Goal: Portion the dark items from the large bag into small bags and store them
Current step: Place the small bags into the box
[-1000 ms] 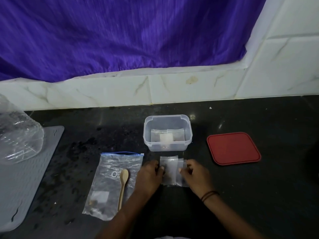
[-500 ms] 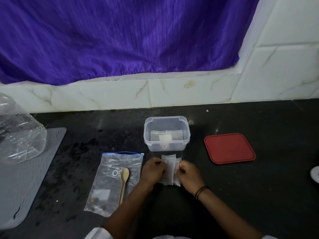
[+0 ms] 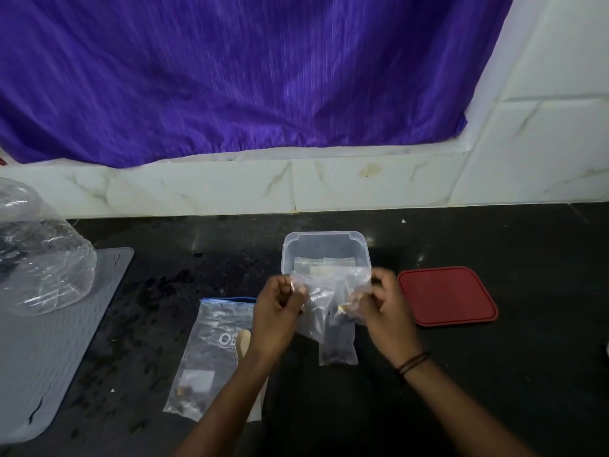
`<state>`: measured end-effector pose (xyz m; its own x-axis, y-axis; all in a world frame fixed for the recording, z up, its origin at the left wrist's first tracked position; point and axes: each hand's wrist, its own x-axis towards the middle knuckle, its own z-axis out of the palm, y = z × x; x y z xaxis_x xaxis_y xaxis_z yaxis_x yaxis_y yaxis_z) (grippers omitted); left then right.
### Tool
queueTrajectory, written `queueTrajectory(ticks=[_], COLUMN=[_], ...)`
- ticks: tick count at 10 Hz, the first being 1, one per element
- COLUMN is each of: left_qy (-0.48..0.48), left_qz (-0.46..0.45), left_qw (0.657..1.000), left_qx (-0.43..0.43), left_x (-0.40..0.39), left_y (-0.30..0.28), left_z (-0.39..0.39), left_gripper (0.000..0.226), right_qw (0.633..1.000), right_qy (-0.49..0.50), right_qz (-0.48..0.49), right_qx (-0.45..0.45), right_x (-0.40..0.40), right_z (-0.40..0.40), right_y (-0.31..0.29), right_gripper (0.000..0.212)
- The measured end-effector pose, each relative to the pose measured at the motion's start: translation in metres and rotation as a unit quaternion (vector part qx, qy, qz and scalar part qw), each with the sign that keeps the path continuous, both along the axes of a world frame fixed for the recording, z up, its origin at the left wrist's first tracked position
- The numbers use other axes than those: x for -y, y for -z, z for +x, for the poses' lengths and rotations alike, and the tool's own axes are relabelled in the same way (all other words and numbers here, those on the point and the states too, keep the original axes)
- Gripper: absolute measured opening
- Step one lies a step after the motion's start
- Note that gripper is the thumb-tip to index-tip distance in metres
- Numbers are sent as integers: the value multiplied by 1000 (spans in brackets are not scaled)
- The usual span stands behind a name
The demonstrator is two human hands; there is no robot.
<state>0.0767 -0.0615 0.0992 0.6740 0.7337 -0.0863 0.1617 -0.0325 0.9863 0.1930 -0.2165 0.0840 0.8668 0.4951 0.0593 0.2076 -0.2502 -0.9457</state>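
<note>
- Left hand [image 3: 280, 300] and right hand [image 3: 379, 300] fingers pinch the small bags [image 3: 329, 305] at 6 o'clock of the container [image 3: 324, 250].
- Risk: a loose pinch lets one bag slip onto the worktop [image 3: 494, 374].

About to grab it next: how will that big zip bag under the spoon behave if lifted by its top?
The large zip bag looks thin and floppy, so it would likely sag. Few dark items sit at its bottom, so probably light. The wooden spoon on it would likely slide off.
</note>
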Motion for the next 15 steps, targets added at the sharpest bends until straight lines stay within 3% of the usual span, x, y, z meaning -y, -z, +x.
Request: queueTrajectory(ticks=[1, 2, 3, 5, 7, 8, 10, 11, 13, 14, 15], left_qy=[-12, -23, -11, 33, 60, 59, 66, 122, 79, 143, 259], left_qz=[58, 146, 202, 266, 262, 254, 301, 357, 479, 480, 430], left_qw=[997, 989, 975, 933, 909, 904, 886, 815, 772, 766, 746], left_qx=[39, -11, -88, -238, -319, -338, -347, -439, -411, -403, -438], left_x=[-14, -33, -46, -62, -62, -61, -61, -56, -51, -55, -62], left_y=[-20, -27, -23, 1, 22, 29, 38, 22, 21, 24, 38], left_z=[20, 52, 83, 119, 141, 147, 155, 156, 157, 164, 165], left_gripper=[11, 12, 14, 20, 36, 38, 36, 34, 34, 24, 24], right_qw=[997, 990, 984, 942, 888, 879, 823, 807, 785, 814, 824], right_qy=[1, -4, -37, -129, -166, -154, -184, -195, -172, -126, -161], right_qz=[-1, -75, -150, -306, -421, -447, -522, -537, -575, -532, -507], right_qx=[71, 117, 92, 49, 79, 68, 126, 151, 153, 199, 196], right_x=[-12, -33, -58, -87, -113, -123, -128, -127, -136, -137, -134], right_z=[25, 50, 73, 97, 106, 112, 109, 96, 99, 95, 96], right_y=[-33, -52, -47, -31, -9, -1, -1, -12, -14, -7, 4], right_gripper=[51, 58, 43, 38, 17, 11, 30, 29, 33, 29, 30])
